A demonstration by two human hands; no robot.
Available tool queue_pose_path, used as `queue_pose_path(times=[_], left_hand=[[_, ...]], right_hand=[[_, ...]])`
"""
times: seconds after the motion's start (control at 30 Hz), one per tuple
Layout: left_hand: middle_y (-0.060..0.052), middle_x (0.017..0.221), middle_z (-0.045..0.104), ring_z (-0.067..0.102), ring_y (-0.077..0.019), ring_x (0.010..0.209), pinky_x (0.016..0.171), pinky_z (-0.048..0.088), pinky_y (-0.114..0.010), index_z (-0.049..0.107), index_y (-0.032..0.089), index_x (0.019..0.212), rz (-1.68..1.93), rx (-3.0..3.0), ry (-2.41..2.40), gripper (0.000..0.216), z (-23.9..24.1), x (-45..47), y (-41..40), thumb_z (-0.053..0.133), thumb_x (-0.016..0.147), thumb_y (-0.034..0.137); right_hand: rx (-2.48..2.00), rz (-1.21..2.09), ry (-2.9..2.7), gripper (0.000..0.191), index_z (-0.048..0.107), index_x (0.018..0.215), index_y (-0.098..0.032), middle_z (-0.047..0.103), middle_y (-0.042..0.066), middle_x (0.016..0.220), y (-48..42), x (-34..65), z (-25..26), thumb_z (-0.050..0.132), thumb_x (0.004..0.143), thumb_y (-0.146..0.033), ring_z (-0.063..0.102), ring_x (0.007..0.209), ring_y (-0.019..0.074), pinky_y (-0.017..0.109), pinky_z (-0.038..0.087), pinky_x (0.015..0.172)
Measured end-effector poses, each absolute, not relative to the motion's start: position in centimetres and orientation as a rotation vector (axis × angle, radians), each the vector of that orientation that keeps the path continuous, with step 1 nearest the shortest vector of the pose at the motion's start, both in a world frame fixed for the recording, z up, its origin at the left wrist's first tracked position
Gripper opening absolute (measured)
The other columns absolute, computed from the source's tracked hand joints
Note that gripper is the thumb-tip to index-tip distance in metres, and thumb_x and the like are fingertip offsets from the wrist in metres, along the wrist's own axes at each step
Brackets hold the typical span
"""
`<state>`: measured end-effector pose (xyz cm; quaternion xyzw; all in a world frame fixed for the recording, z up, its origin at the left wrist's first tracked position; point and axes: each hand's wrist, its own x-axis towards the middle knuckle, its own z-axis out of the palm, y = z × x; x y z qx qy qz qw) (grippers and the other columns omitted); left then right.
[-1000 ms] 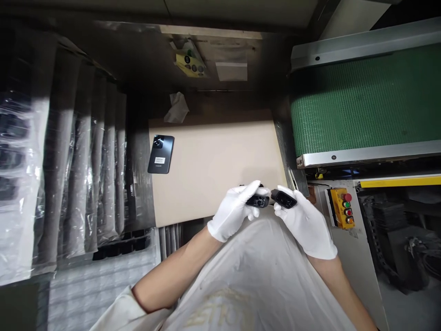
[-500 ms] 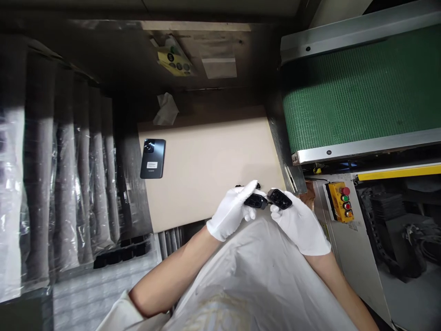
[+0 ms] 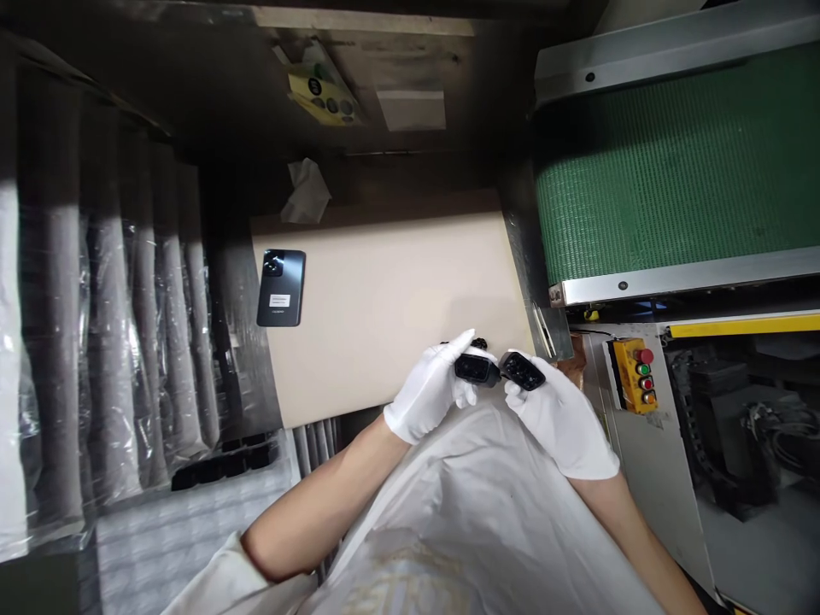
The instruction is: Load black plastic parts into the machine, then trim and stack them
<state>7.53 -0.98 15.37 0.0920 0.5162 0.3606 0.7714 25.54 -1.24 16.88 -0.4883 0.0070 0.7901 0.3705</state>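
Note:
My left hand, in a white glove, is closed on a small black plastic housing. A further dark piece shows just beyond that thumb, and I cannot tell whether it belongs to the same item. In a matching glove, my right hand grips a second black plastic housing with a glossy recessed face. The two housings are close together, their near ends almost meeting, above the front right of a beige board. Most fingertips are hidden behind the parts.
A dark phone lies on the board's left side, with crumpled white paper behind it. Plastic-wrapped stacks stand at left. On the right are a green conveyor belt, a yellow button box and tweezers-like metal.
The view has shifted slightly, so the board and phone appear a little higher and further left. Both hands keep their hold, with the two black housings turned only slightly.

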Motion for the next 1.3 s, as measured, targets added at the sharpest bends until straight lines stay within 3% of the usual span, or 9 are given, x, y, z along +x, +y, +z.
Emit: queue_pose_path(times=[0.33,0.6,0.73,0.9,1.0,1.1,1.17,1.23,1.3], left_hand=[[-0.004,0.052,0.064,0.053,-0.0113,0.038,0.038,0.033,-0.021,0.077,0.010,0.080,0.836,0.252,1.154,0.049,16.0,6.9,-0.7,0.071,0.084,0.058],[-0.014,0.078,0.078,0.058,-0.0113,0.041,0.038,0.036,-0.021,0.082,0.007,0.089,0.911,0.292,1.083,0.055,17.3,7.0,-1.3,0.068,0.086,0.060],[-0.013,0.072,0.076,0.064,-0.0152,0.050,0.042,0.041,-0.022,0.083,0.008,0.092,0.959,0.332,1.080,0.058,18.0,6.8,-1.7,0.068,0.086,0.064],[-0.012,0.064,0.073,0.057,-0.0131,0.045,0.044,0.041,-0.025,0.083,0.009,0.089,0.980,0.390,1.134,0.057,18.9,6.7,-1.9,0.066,0.088,0.064],[-0.013,0.073,0.077,0.058,-0.0133,0.048,0.045,0.041,-0.026,0.084,0.011,0.089,1.000,0.417,1.150,0.051,19.0,6.6,-2.0,0.066,0.090,0.059],[-0.014,0.112,0.079,0.068,-0.0160,0.064,0.053,0.049,-0.027,0.084,0.015,0.093,1.004,0.432,1.112,0.033,18.7,6.3,-2.1,0.077,0.085,0.046],[-0.012,0.129,0.074,0.073,-0.0219,0.090,0.070,0.057,-0.029,0.084,0.018,0.096,1.021,0.452,1.103,0.024,18.4,5.9,-2.3,0.084,0.080,0.036],[-0.009,0.131,0.073,0.069,-0.0258,0.114,0.089,0.057,-0.032,0.082,0.021,0.103,1.044,0.461,1.105,0.028,18.1,5.6,-2.4,0.087,0.078,0.030],[-0.009,0.127,0.074,0.066,-0.0263,0.120,0.096,0.055,-0.034,0.078,0.023,0.117,1.057,0.420,1.082,0.040,17.8,5.3,-2.5,0.087,0.078,0.030]], right_hand=[[-1.272,2.033,-0.116,0.024,0.082,0.106,-0.019,0.073,0.006,0.108,-0.9,25.3,17.0,0.073,0.088,-0.032,0.059,0.082,0.0134,0.025,0.056,0.072],[-1.283,2.032,-0.164,0.026,0.082,0.107,-0.020,0.074,0.006,0.113,-0.7,25.4,17.5,0.076,0.084,-0.032,0.062,0.085,0.0146,0.024,0.056,0.072],[-1.226,2.038,-0.243,0.025,0.081,0.109,-0.022,0.074,0.006,0.112,-0.8,25.5,17.8,0.070,0.089,-0.031,0.060,0.080,0.0141,0.026,0.053,0.068],[-1.217,2.018,-0.304,0.022,0.082,0.105,-0.026,0.074,0.007,0.111,-0.9,25.7,17.7,0.066,0.091,-0.029,0.058,0.080,0.0161,0.031,0.050,0.067],[-1.235,2.004,-0.328,0.020,0.083,0.102,-0.028,0.074,0.007,0.116,-0.9,25.7,17.7,0.068,0.089,-0.030,0.060,0.086,0.0184,0.032,0.050,0.067],[-1.253,1.949,-0.363,0.018,0.083,0.099,-0.029,0.071,0.007,0.125,-0.8,25.7,17.7,0.073,0.084,-0.029,0.060,0.097,0.0212,0.031,0.049,0.066],[-1.264,1.941,-0.369,0.023,0.082,0.104,-0.028,0.071,0.008,0.125,-0.7,25.7,17.7,0.075,0.082,-0.029,0.061,0.101,0.0220,0.031,0.051,0.069],[-1.271,1.963,-0.367,0.030,0.081,0.112,-0.028,0.072,0.009,0.120,-0.7,25.7,17.8,0.075,0.083,-0.030,0.061,0.100,0.0223,0.033,0.052,0.073],[-1.265,1.978,-0.374,0.034,0.079,0.118,-0.028,0.073,0.009,0.114,-0.7,25.8,17.8,0.075,0.084,-0.031,0.062,0.098,0.0222,0.034,0.052,0.076]])
